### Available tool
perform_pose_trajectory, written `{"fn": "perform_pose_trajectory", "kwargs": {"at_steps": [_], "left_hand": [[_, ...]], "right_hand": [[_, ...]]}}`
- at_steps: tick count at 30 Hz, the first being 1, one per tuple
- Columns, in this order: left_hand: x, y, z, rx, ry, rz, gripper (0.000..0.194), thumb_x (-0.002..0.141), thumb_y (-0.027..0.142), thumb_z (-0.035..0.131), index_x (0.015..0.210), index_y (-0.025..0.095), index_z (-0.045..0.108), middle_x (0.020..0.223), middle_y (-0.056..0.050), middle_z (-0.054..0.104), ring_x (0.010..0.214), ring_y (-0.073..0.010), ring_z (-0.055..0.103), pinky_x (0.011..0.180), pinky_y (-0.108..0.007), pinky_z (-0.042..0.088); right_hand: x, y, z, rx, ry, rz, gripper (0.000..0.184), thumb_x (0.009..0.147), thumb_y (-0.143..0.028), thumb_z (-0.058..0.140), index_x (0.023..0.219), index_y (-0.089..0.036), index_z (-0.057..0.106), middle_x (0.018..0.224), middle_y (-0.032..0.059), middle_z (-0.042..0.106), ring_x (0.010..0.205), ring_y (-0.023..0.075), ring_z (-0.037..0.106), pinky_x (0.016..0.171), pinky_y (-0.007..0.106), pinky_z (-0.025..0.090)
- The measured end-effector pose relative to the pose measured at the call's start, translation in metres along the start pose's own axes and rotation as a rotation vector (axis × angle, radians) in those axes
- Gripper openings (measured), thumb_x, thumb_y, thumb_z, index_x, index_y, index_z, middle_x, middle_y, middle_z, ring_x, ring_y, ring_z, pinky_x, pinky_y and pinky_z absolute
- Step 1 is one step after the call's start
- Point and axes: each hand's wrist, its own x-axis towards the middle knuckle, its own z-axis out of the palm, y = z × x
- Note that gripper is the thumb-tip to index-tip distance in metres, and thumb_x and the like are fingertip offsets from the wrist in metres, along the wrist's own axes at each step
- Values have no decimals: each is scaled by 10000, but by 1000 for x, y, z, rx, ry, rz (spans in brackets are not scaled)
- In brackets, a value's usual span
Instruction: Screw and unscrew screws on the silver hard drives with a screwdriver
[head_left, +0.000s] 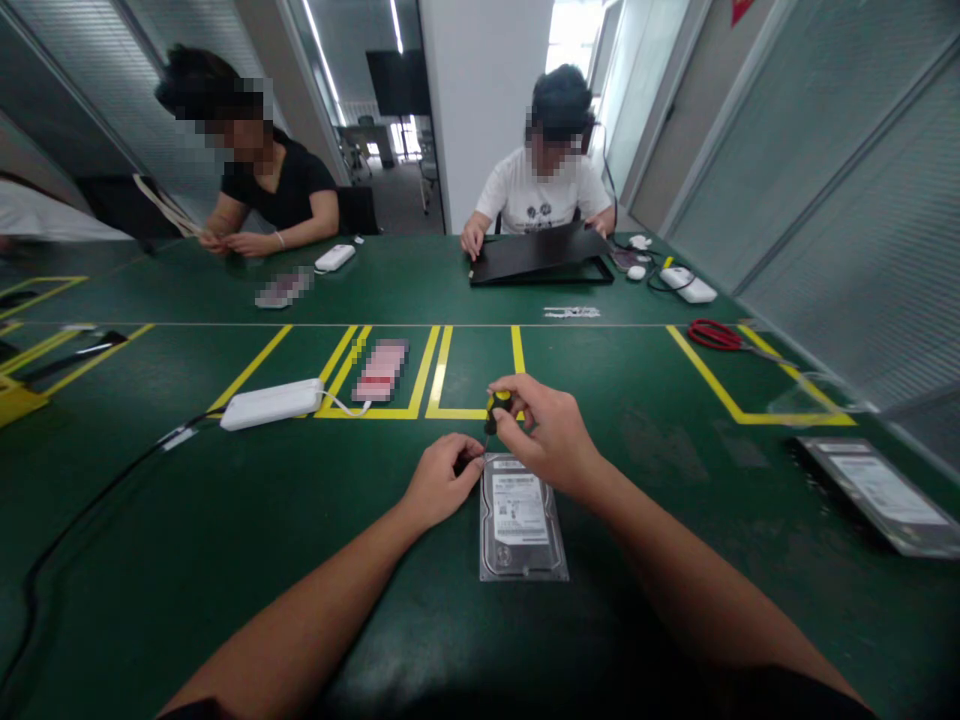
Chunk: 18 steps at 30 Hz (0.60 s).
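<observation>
A hard drive (pixel 519 515) with a white label lies flat on the green table in front of me. My right hand (pixel 551 430) grips a short, stubby screwdriver (pixel 495 412) with a black and yellow handle. The screwdriver stands nearly upright, its shaft pointing down at the drive's far left corner. At that same corner is my left hand (pixel 442 480), thumb and forefinger brought together beside the shaft. Whatever may be between those fingertips is too small to make out. The exact contact of the screwdriver tip is hidden.
A second hard drive (pixel 889 490) lies at right, near red-handled scissors (pixel 716 335). A white power bank (pixel 271 403) with a cable and a phone (pixel 381 370) lie ahead left. Across the table, one person handles a black panel (pixel 536 255); another person (pixel 281 190) sits left.
</observation>
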Motion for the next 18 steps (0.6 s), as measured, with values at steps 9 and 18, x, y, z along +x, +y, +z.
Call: {"fn": "perform_pose_trajectory", "kwargs": {"at_steps": [9,18], "left_hand": [[0,-4,1,-13,-35,-23,121,849,250,609,954,189,607,913,-21,640,862,-183,577,772,-311,447],[1,-3,2,14,-26,-46,136,849,280,610,948,187,602,921,-28,630,886,-199,565,767,-321,439]], "right_hand": [[0,6,7,25,167,-67,109,888,-301,602,914,-200,637,845,29,624,782,142,578,702,293,469],[-2,2,7,50,164,-57,165,863,-197,568,1004,-210,653,916,33,709,837,158,641,763,326,500]]}}
